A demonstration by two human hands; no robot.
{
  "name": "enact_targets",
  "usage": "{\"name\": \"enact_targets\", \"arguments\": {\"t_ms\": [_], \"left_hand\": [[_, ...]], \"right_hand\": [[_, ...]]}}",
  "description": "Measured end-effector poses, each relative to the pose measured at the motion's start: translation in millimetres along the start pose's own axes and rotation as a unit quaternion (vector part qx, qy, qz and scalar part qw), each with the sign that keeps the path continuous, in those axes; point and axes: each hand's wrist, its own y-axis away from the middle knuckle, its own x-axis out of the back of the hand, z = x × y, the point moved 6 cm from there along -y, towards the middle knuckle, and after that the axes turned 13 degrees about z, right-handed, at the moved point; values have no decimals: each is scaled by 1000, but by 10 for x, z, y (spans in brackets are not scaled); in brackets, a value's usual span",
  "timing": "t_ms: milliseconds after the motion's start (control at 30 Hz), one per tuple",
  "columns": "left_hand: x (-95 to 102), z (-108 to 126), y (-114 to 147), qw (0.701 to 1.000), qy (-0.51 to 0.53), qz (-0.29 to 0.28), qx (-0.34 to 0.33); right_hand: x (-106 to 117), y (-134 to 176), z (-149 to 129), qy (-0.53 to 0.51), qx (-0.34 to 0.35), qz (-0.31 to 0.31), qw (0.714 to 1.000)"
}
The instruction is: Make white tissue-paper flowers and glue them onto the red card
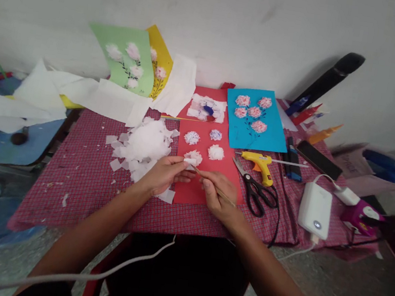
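Observation:
My left hand [165, 174] pinches a small white paper square [191, 161] above the red sheet [190, 192]. My right hand [218, 194] grips a thin brush-like stick [225, 197], its tip touching or very close to the paper square. Several crumpled paper flowers [216, 152] sit on the red sheet; one is partly hidden behind my left fingers. A paint-stained white pad [208, 108] lies at the sheet's far end. Left of my left hand is a heap of white paper squares [148, 142].
Black scissors [258, 193] and a yellow glue gun [260, 164] lie to the right. Beyond them are a white power bank [315, 209] and a purple plug block [361, 216]. A blue flower card [255, 139] and a green flower card [106, 38] stand near the wall.

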Motion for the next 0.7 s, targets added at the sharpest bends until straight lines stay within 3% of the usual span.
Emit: {"name": "enact_targets", "arguments": {"t_ms": [200,367,533,700], "left_hand": [[-23,13,16,1000,-5,-11,1],[-2,24,32,998,-42,-45,-13],[-11,37,54,987,-133,-66,-67],[-15,47,59,966,-217,-82,-114]], "right_hand": [[-9,8,19,-2,-9,-1,1000],[12,64,162,-35,-129,2,991],[12,159,372,-149,-318,31,936],[-18,206,488,-236,-408,58,880]]}}
